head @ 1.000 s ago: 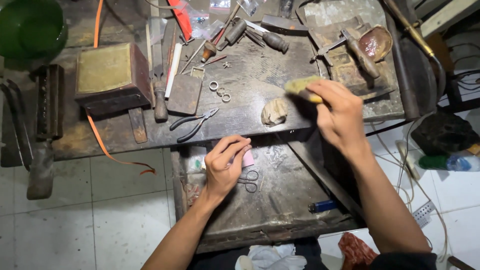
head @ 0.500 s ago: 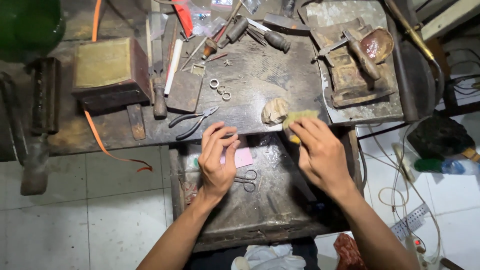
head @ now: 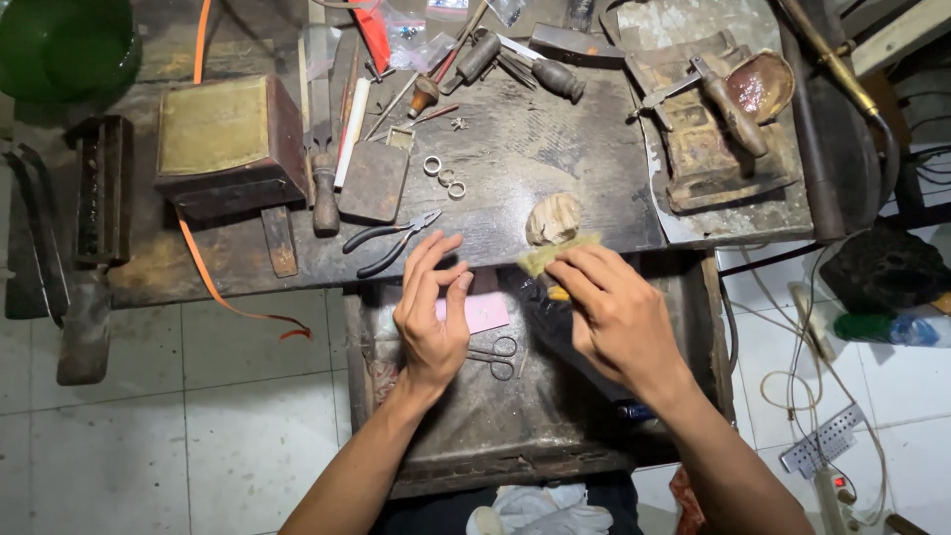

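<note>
Fingers of the right hand were curled around a small brush with yellowish bristles, the bristle end jutting forward over the front edge of the workbench. That hand was closed firmly on the brush's handle, knuckles up, wrist bent slightly inward. The left hand sat just beside it, palm turned down, fingers loosely bent and pinched toward the thumb; whether it gripped some tiny piece could not be told, since nothing showed between the fingertips. Both forearms came up from the bottom of the view and converged over an open metal drawer below the bench.

Brushing a small piece well here would seem to call for short, light strokes kept over the drawer, so that any filings dropped into it, with the left hand steady and close to the bristles.

Beneath the left hand lay a pink slip of paper, and small scissors rested just beside it in the drawer. On the bench near the brush stood a tan lump; farther back lay pliers, three small rings, and a worn wooden box.
</note>
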